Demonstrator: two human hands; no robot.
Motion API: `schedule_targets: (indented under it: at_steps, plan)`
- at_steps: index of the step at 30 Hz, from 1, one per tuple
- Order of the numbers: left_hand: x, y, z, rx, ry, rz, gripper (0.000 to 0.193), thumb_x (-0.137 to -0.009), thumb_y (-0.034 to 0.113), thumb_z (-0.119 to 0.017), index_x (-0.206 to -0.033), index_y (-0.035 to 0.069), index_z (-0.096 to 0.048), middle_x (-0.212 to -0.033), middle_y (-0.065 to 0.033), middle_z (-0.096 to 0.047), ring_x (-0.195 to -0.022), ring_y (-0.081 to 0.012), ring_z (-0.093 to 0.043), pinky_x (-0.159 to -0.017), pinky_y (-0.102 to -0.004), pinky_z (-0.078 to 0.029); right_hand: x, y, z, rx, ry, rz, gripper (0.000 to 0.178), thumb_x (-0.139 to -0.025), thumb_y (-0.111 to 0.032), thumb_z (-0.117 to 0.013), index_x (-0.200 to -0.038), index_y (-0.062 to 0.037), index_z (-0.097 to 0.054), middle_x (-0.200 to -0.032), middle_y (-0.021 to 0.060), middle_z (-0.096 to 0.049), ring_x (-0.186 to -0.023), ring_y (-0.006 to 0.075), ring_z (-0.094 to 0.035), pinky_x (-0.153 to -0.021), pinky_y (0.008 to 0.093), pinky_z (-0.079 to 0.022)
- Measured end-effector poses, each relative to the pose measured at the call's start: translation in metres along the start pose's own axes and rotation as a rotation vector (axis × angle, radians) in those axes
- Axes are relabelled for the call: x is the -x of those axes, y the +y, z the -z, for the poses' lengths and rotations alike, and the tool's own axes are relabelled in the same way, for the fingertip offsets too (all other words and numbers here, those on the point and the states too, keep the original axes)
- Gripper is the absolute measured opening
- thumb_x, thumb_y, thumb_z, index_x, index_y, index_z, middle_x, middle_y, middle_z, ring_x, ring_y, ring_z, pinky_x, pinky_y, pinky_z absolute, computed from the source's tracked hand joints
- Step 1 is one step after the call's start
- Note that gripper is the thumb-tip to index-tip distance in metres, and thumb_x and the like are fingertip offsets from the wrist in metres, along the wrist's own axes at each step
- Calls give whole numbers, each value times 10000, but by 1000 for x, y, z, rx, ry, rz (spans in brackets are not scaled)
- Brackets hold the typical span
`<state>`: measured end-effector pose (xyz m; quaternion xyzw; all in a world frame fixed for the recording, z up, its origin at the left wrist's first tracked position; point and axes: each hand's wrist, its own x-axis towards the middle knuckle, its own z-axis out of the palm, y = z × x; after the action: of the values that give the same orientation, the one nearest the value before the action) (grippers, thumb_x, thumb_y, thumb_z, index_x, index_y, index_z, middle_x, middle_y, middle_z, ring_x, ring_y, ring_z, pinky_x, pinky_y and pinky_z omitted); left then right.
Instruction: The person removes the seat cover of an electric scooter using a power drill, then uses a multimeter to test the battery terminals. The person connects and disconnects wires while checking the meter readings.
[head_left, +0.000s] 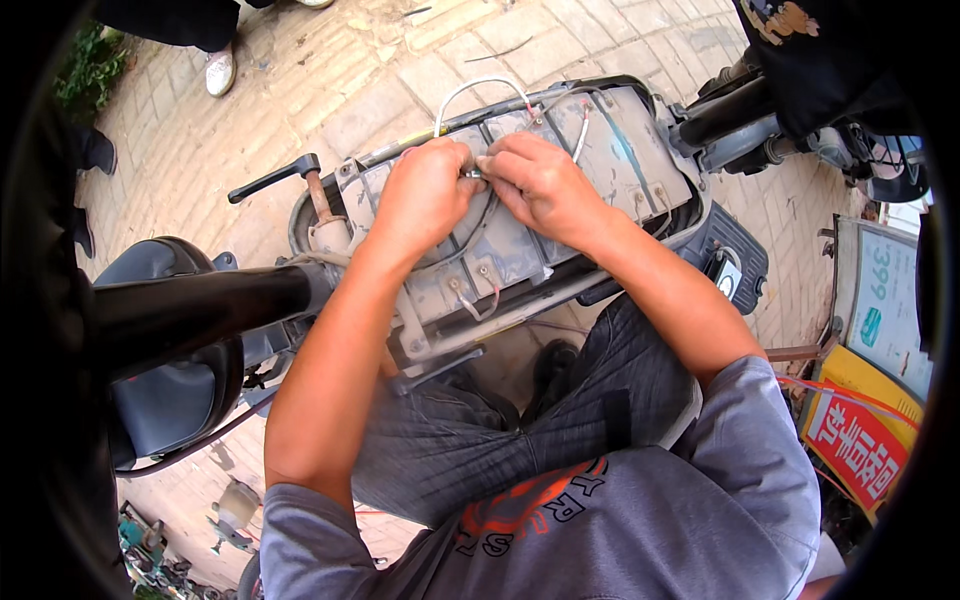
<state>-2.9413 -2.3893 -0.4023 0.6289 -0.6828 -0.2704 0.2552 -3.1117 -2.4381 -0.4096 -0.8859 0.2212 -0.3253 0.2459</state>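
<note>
Both hands meet above a row of dusty grey batteries (520, 245) in the open body of an electric scooter. My left hand (428, 192) is closed, thumb and fingers pinched together. Just beside it my right hand (545, 188) pinches too, fingertips almost touching the left ones. Between them shows a small shiny piece (474, 174), mostly covered by the fingers. A dark cable (468, 243) curves up from the batteries toward this spot. A white wire (480, 82) arches behind my hands, and a short white wire with a red end (583, 130) stands to their right.
A black bar handle (268, 180) sticks out at the left of the battery bay. The black seat (165, 400) lies at left, the footrest (735, 262) at right. Signboards (870, 420) stand far right. Other people's feet (220, 72) are on the paving, upper left.
</note>
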Motion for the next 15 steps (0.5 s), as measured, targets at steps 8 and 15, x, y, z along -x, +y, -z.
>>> schedule_targets:
  at_steps: [8,15]
  plan:
    - [-2,2,6,16,-56,19,215,-685,102,-756,-782,-22,-610,-772,-176,-596,-729,-323,-585,-665,-384,-460,1,0,4,-15,-12,-6,192,-708,16,-655,-891,-17,-608,-813,125,-552,-785,329,-564,-661,390,-474]
    - [-2,0,12,394,-129,195,211,-816,43,-670,-1009,-25,-620,-774,-70,-619,-701,-103,-551,-621,-261,-451,4,-5,11,-22,99,-134,336,-748,-57,-703,-1072,-25,-623,-1003,149,-624,-935,341,-595,-822,408,-472]
